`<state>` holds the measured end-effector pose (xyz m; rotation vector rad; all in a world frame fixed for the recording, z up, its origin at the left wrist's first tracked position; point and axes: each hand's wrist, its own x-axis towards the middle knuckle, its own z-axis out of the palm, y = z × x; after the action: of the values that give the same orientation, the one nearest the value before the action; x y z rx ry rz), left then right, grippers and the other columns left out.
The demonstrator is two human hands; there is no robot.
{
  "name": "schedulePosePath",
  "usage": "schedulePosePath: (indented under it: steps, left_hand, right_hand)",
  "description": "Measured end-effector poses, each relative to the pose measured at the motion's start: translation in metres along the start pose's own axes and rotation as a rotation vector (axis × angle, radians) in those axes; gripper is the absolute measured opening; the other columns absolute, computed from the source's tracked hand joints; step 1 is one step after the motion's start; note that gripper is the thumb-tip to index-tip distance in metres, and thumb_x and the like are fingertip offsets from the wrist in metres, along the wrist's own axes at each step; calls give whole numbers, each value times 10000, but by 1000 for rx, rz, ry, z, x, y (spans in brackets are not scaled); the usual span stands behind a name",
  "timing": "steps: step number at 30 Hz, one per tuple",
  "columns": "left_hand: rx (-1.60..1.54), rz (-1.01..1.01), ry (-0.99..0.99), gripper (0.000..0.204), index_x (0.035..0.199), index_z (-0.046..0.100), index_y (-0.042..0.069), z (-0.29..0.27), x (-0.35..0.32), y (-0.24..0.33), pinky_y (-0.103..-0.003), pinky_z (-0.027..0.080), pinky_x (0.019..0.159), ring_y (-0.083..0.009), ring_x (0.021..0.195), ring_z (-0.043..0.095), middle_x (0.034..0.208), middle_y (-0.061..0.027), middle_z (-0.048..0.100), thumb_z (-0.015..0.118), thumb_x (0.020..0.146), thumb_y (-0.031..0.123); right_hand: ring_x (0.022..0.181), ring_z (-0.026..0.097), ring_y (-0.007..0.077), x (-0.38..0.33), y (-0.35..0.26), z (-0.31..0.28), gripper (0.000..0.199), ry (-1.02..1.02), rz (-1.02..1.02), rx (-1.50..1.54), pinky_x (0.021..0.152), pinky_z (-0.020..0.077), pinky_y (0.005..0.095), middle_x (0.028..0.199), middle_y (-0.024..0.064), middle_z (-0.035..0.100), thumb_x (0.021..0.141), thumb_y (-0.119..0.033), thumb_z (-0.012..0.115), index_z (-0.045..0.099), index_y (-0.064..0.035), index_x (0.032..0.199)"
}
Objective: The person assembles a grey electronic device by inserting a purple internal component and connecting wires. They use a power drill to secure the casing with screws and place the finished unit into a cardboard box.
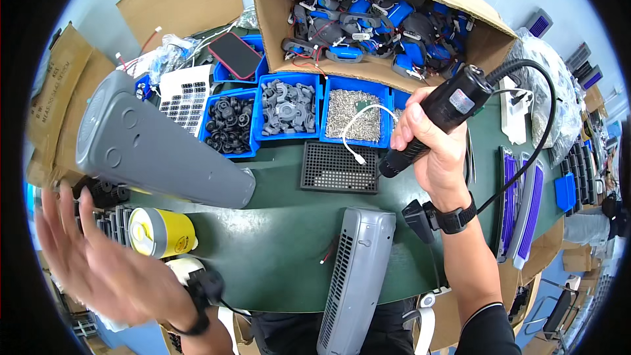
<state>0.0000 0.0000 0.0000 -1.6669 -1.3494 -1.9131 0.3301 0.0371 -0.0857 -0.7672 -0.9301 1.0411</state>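
My right hand (439, 141) is wrapped round a black electric screwdriver (458, 100) with a thick black cable. Its tip points down and left, by the right edge of a black perforated screw tray (317, 165). At the left, my left hand (115, 266) is open, fingers spread and slightly blurred. Its fingertips are close to the wide end of a long grey housing (164, 144); I cannot tell whether they touch. A second grey housing (371, 256), with a slotted side, lies at the front table edge, reaching toward my lap.
Blue bins hold grey clips (288, 106), black round parts (230, 121) and small screws (353, 113). Behind them stands a cardboard box (279, 46) of blue and grey parts. A yellow container (172, 231) stands left; purple-grey strips (524, 207) lie right. A phone (235, 54) rests on a bin.
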Motion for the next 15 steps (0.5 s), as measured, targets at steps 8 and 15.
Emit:
schedulePosePath:
  steps: [8, 15]
  left_hand:
    - [-209, -450, -1337, 925, 1534, 430, -1, 31, -119, 58, -450, 585, 889, -349, 1098, 674, 1328, -270, 588, 889, 846, 414]
    - [-26, -491, -1657, 1149, 1604, 247, -48, 58, -133, 79, -590, 561, 942, -537, 1171, 641, 1307, -354, 545, 805, 842, 607]
  right_hand:
    - [616, 642, 130, -2, 9, -5, 206, 23, -10, -38, 617, 517, 287, 768, 54, 688, 911, -120, 828, 699, 1, 1017]
    - [634, 653, 156, -17, 7, 12, 263, -86, -116, -331, 591, 556, 301, 761, 70, 631, 875, -47, 836, 600, -10, 985]
